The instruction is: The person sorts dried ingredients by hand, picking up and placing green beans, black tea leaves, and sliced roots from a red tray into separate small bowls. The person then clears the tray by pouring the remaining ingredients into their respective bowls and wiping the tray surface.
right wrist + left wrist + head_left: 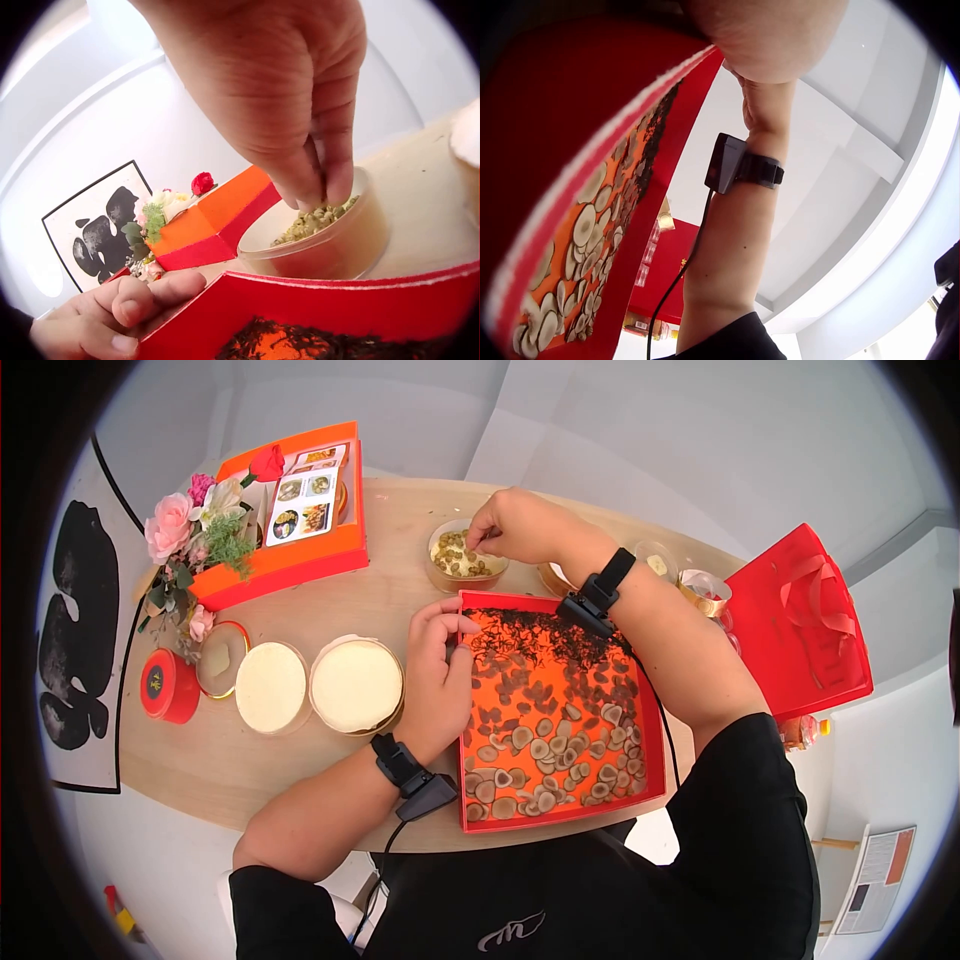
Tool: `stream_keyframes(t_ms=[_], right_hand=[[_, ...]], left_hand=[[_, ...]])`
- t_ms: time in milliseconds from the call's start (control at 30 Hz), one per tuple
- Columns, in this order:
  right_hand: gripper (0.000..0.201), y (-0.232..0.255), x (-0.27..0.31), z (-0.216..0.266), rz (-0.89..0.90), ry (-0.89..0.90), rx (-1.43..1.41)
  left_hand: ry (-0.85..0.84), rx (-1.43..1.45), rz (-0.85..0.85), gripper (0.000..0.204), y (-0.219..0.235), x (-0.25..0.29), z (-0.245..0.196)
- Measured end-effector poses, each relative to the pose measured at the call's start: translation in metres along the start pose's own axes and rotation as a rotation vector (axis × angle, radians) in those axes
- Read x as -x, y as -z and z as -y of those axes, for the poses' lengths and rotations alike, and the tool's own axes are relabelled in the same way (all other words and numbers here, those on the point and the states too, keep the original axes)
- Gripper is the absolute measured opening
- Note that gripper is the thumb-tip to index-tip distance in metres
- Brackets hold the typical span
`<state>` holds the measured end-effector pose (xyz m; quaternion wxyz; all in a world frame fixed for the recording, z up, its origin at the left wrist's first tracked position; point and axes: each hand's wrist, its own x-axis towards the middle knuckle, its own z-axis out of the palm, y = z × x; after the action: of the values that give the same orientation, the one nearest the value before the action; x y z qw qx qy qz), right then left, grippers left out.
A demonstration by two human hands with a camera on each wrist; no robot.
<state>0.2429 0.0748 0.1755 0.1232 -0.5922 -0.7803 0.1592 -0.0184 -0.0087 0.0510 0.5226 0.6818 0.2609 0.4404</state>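
Note:
My right hand (515, 525) reaches into a round clear tub (462, 582), fingertips pinched together at the small olive-green dried pieces (319, 221). In the right wrist view, those fingertips are right among the pieces, and the hand hides part of the tub. With curled fingers, my left hand (440, 675) holds the far left corner of a shallow red box (465, 760); its fingertips lie over the rim. Inside the box, on an orange base, are dark thin shreds (530, 635) along the far side, brown flat pieces (510, 685) in the middle and pale round slices (560, 755) nearest me.
Left of the box stand two tubs of pale cream filling (357, 683), a round lid (222, 660) and a red canister (170, 685). An orange-red gift box (315, 560) with artificial flowers (195, 525) is at the back left. A red bag (800, 630) is at the right.

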Motion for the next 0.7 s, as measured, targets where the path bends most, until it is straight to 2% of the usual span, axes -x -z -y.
stream_keyframes(t_ms=[233, 500, 700], right_hand=[[0.025, 0.001, 0.004, -0.003, -0.002, -0.001, 0.139], [0.026, 0.01, 0.022, 0.002, -0.054, -0.044, 0.101], [0.023, 0.023, 0.07, 0.024, -0.108, -0.003, 0.076]], left_hand=[[-0.006, -0.022, 0.005, 0.031, 0.001, -0.001, 0.0], [-0.004, 0.019, -0.006, 0.028, -0.001, 0.0, -0.001], [-0.005, 0.011, 0.007, 0.029, 0.0, -0.001, 0.008]])
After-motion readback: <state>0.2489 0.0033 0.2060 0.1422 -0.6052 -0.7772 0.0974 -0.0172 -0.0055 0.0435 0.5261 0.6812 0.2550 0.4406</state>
